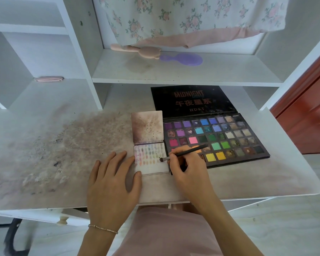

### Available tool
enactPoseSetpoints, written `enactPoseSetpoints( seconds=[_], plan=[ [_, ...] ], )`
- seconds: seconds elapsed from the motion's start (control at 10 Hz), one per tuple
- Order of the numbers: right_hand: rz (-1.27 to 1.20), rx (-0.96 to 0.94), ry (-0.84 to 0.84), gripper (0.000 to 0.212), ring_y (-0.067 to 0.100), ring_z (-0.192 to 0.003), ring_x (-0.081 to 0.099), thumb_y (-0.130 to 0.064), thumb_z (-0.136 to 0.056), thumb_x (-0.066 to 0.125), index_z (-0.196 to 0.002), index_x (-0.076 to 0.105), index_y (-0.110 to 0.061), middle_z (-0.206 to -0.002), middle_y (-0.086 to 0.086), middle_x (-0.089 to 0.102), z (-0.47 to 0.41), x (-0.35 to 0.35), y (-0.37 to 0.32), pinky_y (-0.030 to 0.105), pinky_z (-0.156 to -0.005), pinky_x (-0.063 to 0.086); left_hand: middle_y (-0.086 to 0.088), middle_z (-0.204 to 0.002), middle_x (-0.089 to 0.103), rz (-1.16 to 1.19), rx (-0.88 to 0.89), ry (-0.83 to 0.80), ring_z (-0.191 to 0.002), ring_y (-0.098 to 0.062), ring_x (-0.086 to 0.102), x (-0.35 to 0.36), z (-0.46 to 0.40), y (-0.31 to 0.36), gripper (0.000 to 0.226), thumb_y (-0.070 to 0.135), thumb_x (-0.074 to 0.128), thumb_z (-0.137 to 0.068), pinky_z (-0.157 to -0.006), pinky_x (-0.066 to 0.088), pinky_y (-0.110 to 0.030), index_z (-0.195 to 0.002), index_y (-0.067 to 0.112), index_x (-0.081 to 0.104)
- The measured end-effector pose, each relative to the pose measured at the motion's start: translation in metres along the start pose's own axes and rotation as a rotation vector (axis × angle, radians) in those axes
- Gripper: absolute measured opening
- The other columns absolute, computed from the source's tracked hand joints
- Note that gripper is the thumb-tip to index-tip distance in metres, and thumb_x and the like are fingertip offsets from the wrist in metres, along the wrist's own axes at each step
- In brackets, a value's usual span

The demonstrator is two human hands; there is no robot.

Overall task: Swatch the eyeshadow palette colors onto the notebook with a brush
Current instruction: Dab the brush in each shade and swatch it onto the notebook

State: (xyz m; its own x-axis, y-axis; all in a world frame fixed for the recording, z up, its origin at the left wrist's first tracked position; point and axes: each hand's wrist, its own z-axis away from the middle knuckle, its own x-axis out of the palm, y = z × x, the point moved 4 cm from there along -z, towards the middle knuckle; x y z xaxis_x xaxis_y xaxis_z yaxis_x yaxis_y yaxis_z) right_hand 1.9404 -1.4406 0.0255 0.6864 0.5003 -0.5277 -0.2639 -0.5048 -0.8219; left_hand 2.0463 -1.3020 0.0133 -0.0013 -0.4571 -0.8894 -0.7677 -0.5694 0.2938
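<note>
A small notebook (151, 158) is laid open on a stained white tabletop (63, 154), its lower page covered in rows of pale colour swatches. It is held steady by the left hand (112, 183), which is laid flat with fingers (118, 159) spread wide, the thumb pressed on the page's lower left corner. A thin dark brush (183, 152) is pinched in the right hand (187, 172), whose fingers are curled round the handle; the brush tip is set against the right part of the page. Just beside the notebook, to its right, an eyeshadow palette (220, 137) is seen lying open, with many small pans of purple, blue, green, pink and yellow, and a black lid marked "MIDNIGHT". On the shelf (229, 71) behind, a pink hairbrush (137, 50) and a purple hairbrush (181, 59) are placed under a hanging floral cloth (192, 17).
</note>
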Motion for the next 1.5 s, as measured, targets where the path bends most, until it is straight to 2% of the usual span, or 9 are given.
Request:
enactPoseSetpoints(
  seconds=[0.1, 0.3, 0.7, 0.9, 1.0, 1.1, 1.2, 1.4, 1.5],
  plan=[
    [0.001, 0.005, -0.002, 0.023, 0.002, -0.063, 0.051, -0.017, -0.087, 0.054, -0.077, 0.048, -0.036, -0.068, -0.014, 0.051, 0.001, 0.0, 0.0, 0.01, -0.058, 0.041, -0.006, -0.116, 0.064, -0.003, 0.001, 0.001, -0.113, -0.028, 0.057, 0.0, 0.0, 0.0, 0.045, 0.041, 0.041, -0.081, -0.102, 0.035, -0.049, -0.107, 0.015, 0.068],
    [0.005, 0.014, -0.013, 0.014, 0.004, -0.06, 0.051, -0.018, -0.088, 0.053, -0.081, 0.051, -0.03, -0.068, -0.009, 0.054, -0.001, 0.0, 0.0, 0.012, -0.056, 0.041, -0.007, -0.116, 0.064, -0.007, 0.004, 0.001, -0.113, -0.029, 0.057, 0.0, 0.0, 0.0, 0.045, 0.041, 0.041, -0.081, -0.102, 0.035, -0.05, -0.107, 0.015, 0.068],
    [0.011, -0.005, -0.016, 0.016, 0.003, -0.059, 0.05, -0.018, -0.088, 0.053, -0.081, 0.05, -0.032, -0.068, -0.014, 0.051, 0.0, 0.0, 0.001, 0.01, -0.057, 0.041, -0.006, -0.116, 0.064, -0.006, 0.003, -0.002, -0.113, -0.028, 0.057, -0.001, 0.0, 0.0, 0.045, 0.042, 0.041, -0.081, -0.102, 0.034, -0.049, -0.107, 0.015, 0.068],
    [-0.031, -0.044, 0.012, 0.028, 0.0, -0.066, 0.053, -0.015, -0.088, 0.053, -0.076, 0.046, -0.038, -0.067, -0.015, 0.052, 0.0, -0.002, -0.001, 0.008, -0.057, 0.041, -0.006, -0.116, 0.064, -0.006, 0.007, 0.003, -0.114, -0.029, 0.057, 0.0, 0.0, 0.0, 0.045, 0.042, 0.041, -0.081, -0.102, 0.034, -0.048, -0.106, 0.016, 0.068],
    [-0.173, -0.075, 0.117, 0.023, -0.001, -0.065, 0.055, -0.015, -0.086, 0.049, -0.077, 0.05, -0.036, -0.065, -0.012, 0.055, 0.002, -0.012, -0.004, 0.008, -0.055, 0.043, -0.006, -0.116, 0.064, -0.003, 0.005, 0.001, -0.113, -0.029, 0.057, -0.001, 0.0, 0.0, 0.045, 0.042, 0.041, -0.081, -0.102, 0.034, -0.048, -0.106, 0.015, 0.068],
    [-0.243, -0.067, 0.21, 0.021, 0.005, -0.066, 0.058, -0.016, -0.083, 0.048, -0.078, 0.053, -0.035, -0.068, -0.013, 0.059, 0.004, -0.026, 0.001, 0.014, -0.057, 0.048, -0.007, -0.116, 0.064, -0.004, 0.004, -0.003, -0.113, -0.029, 0.057, -0.002, 0.0, 0.001, 0.046, 0.042, 0.041, -0.081, -0.101, 0.035, -0.049, -0.106, 0.014, 0.068],
    [-0.257, -0.017, 0.277, 0.017, 0.004, -0.072, 0.061, -0.017, -0.083, 0.049, -0.08, 0.055, -0.032, -0.074, -0.014, 0.061, 0.008, -0.044, 0.014, 0.013, -0.062, 0.049, -0.007, -0.116, 0.064, 0.001, 0.003, 0.001, -0.113, -0.029, 0.057, -0.002, 0.0, 0.0, 0.047, 0.042, 0.04, -0.081, -0.101, 0.035, -0.049, -0.106, 0.014, 0.068],
    [-0.037, 0.056, 0.404, 0.034, -0.003, -0.075, 0.06, -0.004, -0.089, 0.048, -0.08, 0.05, -0.036, -0.078, -0.011, 0.06, 0.01, -0.092, 0.045, 0.009, -0.061, 0.047, -0.008, -0.116, 0.064, 0.014, -0.004, 0.014, -0.113, -0.03, 0.057, -0.002, 0.0, 0.001, 0.048, 0.042, 0.04, -0.081, -0.101, 0.035, -0.049, -0.106, 0.013, 0.068],
    [0.013, 0.119, 0.517, 0.024, -0.017, -0.073, 0.056, -0.005, -0.091, 0.046, -0.082, 0.05, -0.028, -0.075, -0.015, 0.056, 0.012, -0.116, 0.06, 0.0, -0.057, 0.04, -0.009, -0.116, 0.064, 0.013, 0.002, 0.028, -0.113, -0.031, 0.057, -0.002, 0.0, 0.001, 0.048, 0.042, 0.04, -0.08, -0.101, 0.034, -0.05, -0.106, 0.013, 0.068]
  ],
)
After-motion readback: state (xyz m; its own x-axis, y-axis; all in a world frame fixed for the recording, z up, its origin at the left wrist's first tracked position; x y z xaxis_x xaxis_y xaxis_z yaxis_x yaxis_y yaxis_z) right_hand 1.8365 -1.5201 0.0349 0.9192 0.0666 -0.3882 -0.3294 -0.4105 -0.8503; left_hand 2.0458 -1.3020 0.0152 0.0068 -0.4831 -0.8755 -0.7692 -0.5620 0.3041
